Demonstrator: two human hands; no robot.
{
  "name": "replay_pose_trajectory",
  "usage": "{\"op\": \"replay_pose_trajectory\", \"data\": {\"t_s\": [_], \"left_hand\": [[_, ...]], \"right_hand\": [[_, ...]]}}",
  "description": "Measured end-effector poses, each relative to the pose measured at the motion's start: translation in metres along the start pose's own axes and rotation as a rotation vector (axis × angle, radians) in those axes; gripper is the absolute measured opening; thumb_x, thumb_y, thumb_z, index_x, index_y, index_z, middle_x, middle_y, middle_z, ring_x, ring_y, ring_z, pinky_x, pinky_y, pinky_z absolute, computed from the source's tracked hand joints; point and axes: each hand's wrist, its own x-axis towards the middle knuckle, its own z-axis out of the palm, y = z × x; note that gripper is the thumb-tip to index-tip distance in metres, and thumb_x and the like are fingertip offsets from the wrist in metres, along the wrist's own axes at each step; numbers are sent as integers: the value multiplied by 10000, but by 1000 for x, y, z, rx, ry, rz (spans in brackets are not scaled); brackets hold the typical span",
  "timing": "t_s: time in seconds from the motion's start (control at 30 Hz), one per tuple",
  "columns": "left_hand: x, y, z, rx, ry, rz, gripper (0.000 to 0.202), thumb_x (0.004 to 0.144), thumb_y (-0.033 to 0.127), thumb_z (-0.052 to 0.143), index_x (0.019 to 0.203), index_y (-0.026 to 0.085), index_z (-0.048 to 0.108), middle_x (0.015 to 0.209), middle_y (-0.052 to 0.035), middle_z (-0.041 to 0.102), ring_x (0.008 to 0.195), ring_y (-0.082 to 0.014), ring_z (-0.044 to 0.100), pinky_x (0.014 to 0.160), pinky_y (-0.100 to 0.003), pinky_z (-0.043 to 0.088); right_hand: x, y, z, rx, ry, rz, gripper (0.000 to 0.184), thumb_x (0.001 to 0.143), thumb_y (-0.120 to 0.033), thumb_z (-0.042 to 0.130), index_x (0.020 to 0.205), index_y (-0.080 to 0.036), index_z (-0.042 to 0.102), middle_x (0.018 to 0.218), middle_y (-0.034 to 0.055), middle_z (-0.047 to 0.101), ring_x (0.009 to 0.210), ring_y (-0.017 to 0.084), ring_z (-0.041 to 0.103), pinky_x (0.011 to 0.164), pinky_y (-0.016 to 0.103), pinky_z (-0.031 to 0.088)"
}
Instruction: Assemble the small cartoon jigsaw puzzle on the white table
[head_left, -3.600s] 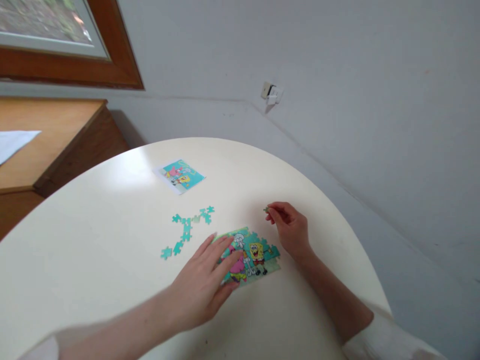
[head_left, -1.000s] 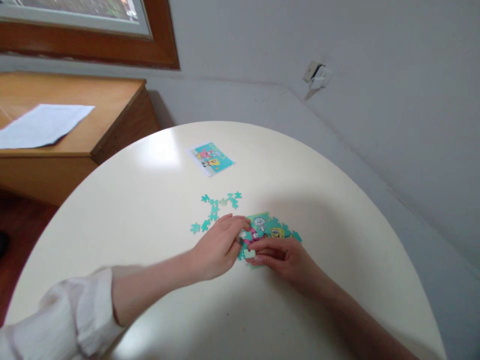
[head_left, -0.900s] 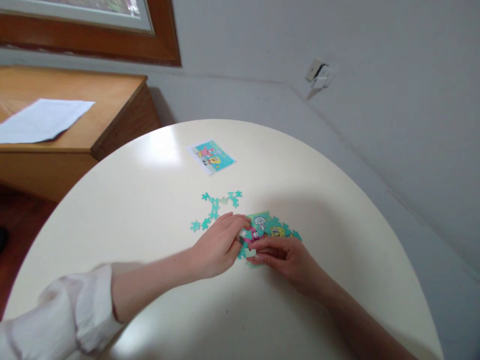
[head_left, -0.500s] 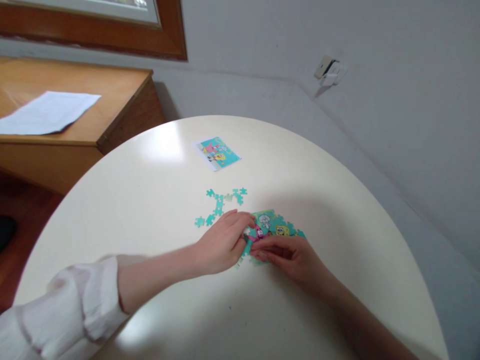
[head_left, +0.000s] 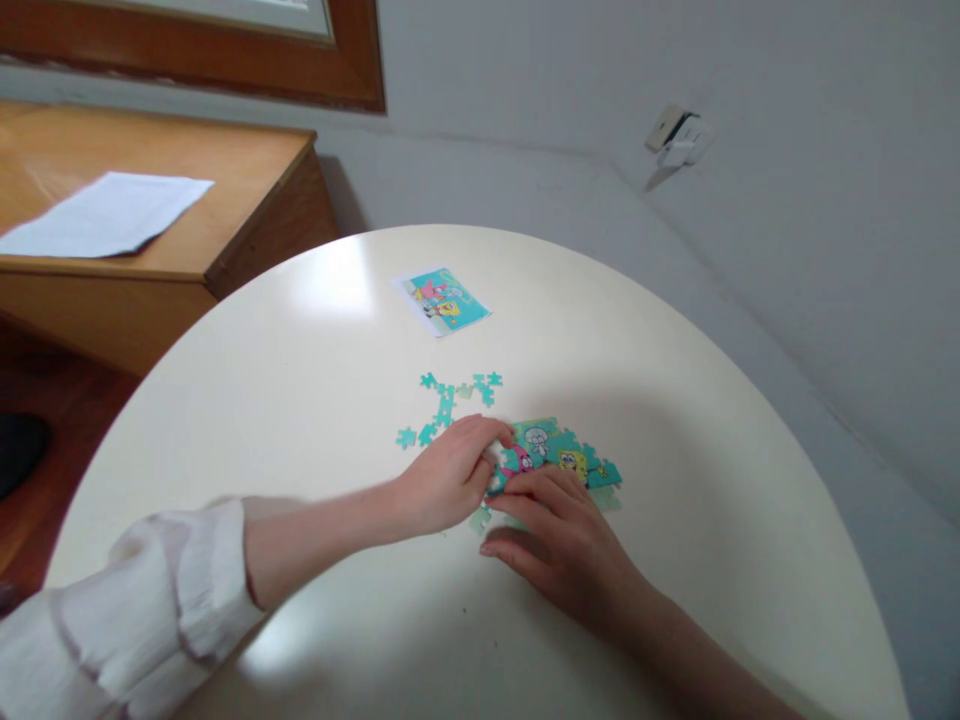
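Observation:
A partly built cartoon jigsaw (head_left: 564, 452) lies on the round cream table (head_left: 315, 400). My left hand (head_left: 450, 478) rests at its left edge, fingers curled and fingertips gripping that edge. My right hand (head_left: 556, 535) lies flat over the jigsaw's lower left part, fingers stretched out and pressing down. A pale piece (head_left: 480, 519) pokes out between the two hands. Several loose teal pieces (head_left: 448, 402) lie joined in a branching row just beyond my left hand.
A small reference picture card (head_left: 442, 300) lies further back on the table. A wooden desk (head_left: 225, 215) with a white paper sheet (head_left: 112, 212) stands at the left. A wall socket (head_left: 679, 135) sits on the grey wall.
My right hand has gone from pinching a piece at the jigsaw's lower left to lying flat over that spot. My left hand has stayed at the jigsaw's left edge.

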Motion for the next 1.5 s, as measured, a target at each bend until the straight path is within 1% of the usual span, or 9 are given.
{"op": "replay_pose_trajectory", "data": {"t_s": [0.1,0.23,0.33,0.47,0.8,0.97,1.2,1.33,1.5], "left_hand": [[0,2,0,10,2,-5,329,696,22,332,919,160,531,985,-66,607,953,-174,542,882,-342,442],[0,3,-1,13,2,1,366,655,1,332,914,169,529,984,-56,607,957,-171,540,878,-333,444],[0,2,-2,13,-4,5,370,643,3,335,912,169,527,978,-58,607,950,-173,537,878,-336,442],[1,3,-2,11,-11,-5,355,639,19,342,903,170,527,958,-59,607,937,-179,533,869,-343,442],[1,5,-3,-5,-17,-17,340,643,24,356,900,170,524,957,-64,607,935,-187,535,865,-347,440],[1,4,-2,-1,-13,-31,343,640,24,356,904,156,530,952,-74,606,936,-191,537,864,-347,439],[0,4,-2,-9,-1,-65,337,710,53,327,959,152,531,988,-77,610,947,-183,545,868,-347,437],[1,6,-6,-83,7,-122,320,756,100,318,987,165,530,995,-60,628,917,-172,571,850,-341,448],[1,5,-6,-223,74,-108,309,747,81,302,950,167,519,991,-47,636,946,-147,581,883,-316,438]], "right_hand": [[0,-4,6,-45,-26,-4,185,738,-304,661,872,-186,610,826,46,639,783,199,553,728,354,422],[1,-5,11,-48,-49,43,147,748,-265,650,859,-192,587,837,39,628,792,197,544,729,344,405],[1,-6,11,-27,-54,78,141,748,-232,645,854,-186,564,858,47,615,807,198,536,728,338,403],[2,-8,11,-20,-107,118,127,755,-211,625,840,-183,535,869,54,597,821,199,528,748,344,406],[0,-9,12,18,-183,165,147,746,-148,604,839,-192,499,891,66,566,825,211,514,742,366,419],[0,-10,12,28,-176,166,149,749,-130,594,836,-192,490,906,74,569,853,222,511,757,376,409],[0,-10,11,87,-140,109,126,771,-122,571,869,-186,522,875,57,605,841,205,527,760,353,395],[-1,-8,10,128,-130,77,106,794,-133,544,880,-195,548,847,44,629,830,186,546,758,335,396],[-1,-8,10,159,-114,77,89,799,-141,541,869,-194,550,813,37,632,809,180,554,764,337,401]]}}
